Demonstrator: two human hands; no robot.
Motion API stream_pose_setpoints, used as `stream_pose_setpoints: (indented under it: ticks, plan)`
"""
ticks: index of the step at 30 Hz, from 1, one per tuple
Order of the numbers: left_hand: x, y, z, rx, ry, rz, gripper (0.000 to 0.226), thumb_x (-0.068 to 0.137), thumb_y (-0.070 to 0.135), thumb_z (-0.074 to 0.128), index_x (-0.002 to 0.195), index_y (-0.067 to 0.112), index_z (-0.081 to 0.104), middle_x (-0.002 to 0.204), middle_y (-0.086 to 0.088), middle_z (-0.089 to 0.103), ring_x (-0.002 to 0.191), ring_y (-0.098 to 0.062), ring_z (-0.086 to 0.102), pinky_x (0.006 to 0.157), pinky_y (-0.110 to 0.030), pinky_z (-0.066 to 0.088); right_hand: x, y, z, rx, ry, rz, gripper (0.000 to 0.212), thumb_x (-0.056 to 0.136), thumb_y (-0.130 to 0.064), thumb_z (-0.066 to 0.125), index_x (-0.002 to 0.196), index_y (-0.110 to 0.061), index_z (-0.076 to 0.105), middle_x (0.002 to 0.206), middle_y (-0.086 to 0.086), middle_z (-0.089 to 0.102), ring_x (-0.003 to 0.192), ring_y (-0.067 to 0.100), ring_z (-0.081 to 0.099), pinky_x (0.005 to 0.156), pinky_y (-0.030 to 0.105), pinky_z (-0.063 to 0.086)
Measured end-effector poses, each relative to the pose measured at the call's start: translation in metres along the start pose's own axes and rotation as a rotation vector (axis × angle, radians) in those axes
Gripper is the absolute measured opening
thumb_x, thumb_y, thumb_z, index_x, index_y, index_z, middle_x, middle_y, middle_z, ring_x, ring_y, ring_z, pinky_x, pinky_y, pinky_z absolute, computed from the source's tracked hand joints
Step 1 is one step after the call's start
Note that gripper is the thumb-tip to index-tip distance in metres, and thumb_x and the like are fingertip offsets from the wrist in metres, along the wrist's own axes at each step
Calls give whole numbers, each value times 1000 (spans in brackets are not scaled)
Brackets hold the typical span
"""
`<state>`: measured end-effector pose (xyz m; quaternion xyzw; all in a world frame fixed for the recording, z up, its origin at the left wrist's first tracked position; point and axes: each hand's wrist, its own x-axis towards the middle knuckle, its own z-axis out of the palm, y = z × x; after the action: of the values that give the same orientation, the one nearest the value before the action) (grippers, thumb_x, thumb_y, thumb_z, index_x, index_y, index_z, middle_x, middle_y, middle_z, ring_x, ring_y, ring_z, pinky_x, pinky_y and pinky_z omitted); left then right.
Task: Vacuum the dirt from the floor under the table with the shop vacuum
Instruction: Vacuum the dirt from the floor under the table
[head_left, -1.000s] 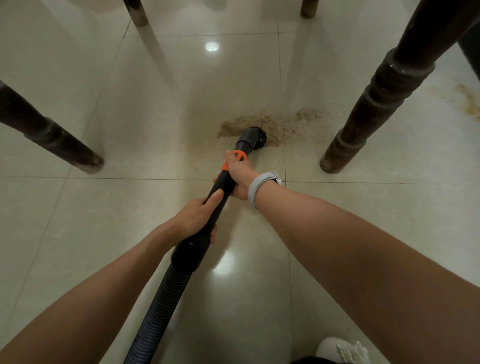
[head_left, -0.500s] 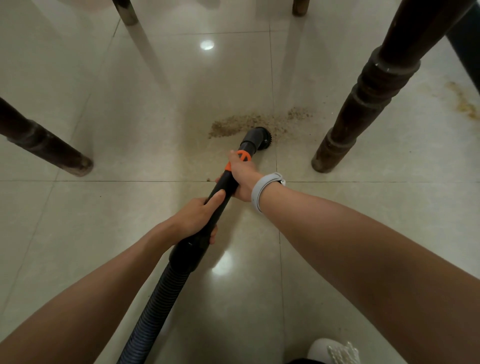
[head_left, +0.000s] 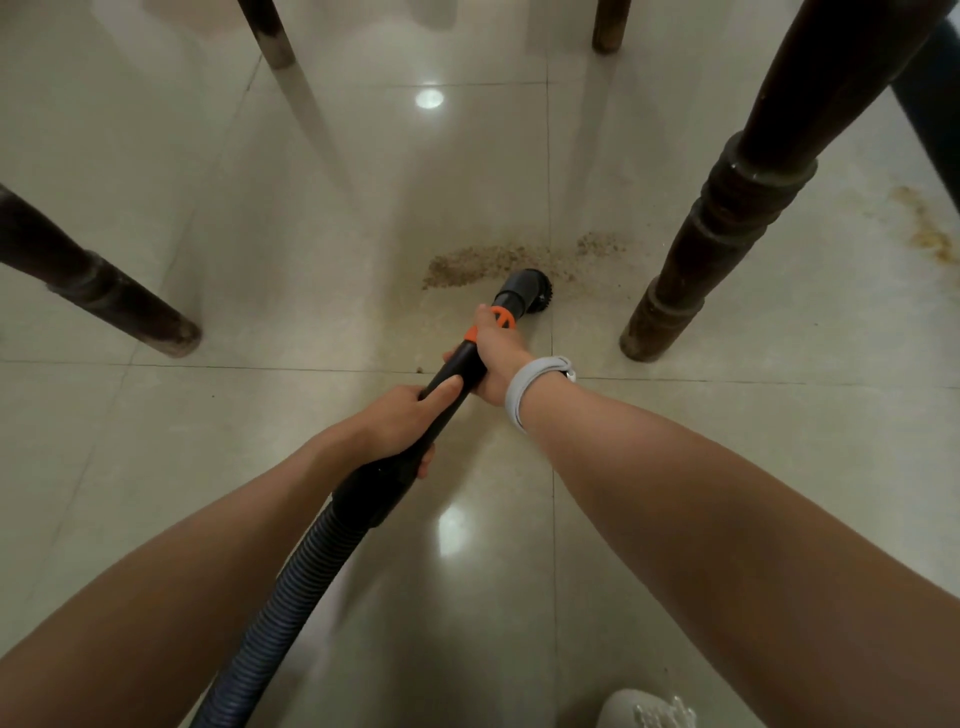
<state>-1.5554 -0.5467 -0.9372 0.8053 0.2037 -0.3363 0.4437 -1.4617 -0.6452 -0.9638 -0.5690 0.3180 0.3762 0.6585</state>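
Both hands (head_left: 400, 421) (head_left: 498, 358) grip the wand (head_left: 457, 371); its brush (head_left: 524, 286) touches the dirt (head_left: 483, 262).

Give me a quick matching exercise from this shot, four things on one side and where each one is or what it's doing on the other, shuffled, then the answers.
Things:
1. left hand
2. right hand
3. brush nozzle
4. wristband

Places or states:
A. resting at the near edge of the dirt
B. gripping the black wand near the hose
C. grey, around the right wrist
D. gripping the wand just behind the orange collar

Pairs: 1-B, 2-D, 3-A, 4-C
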Motion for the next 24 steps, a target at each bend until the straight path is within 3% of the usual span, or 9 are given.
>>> stream_pose_setpoints:
  ticks: [12,17,21,24]
  plan:
    - [19,18,21,9,-44,62,48,96,52,36,85,7,46,53,-7,58,42,-20,57,49,-25,49,6,-6,-34,117,16,-30,37,97,-41,47,118,-11,38,84,12,55,63,23,59,57,37,52]
    - [23,10,19,54,-81,95,46,97,51,35,84,8,47,52,-5,59,44,-20,58,50,-26,50,3,-2,-36,155,12,-6,34,97,-39,47,115,-12,37,85,13,54,65,23,58,65,38,52]
    - [26,9,18,76,-104,110,44,97,49,36,87,8,48,54,-6,58,45,-20,57,52,-28,51,2,2,-36,182,40,-4,36,97,-38,48,120,-14,37,88,13,55,65,24,60,56,37,51]
    - [31,13,21,102,-119,128,46,96,51,36,88,8,49,56,-6,59,46,-20,58,53,-28,52,3,1,-43,203,73,-17,30,97,-36,49,111,-12,38,79,11,54,62,23,58,61,38,51]
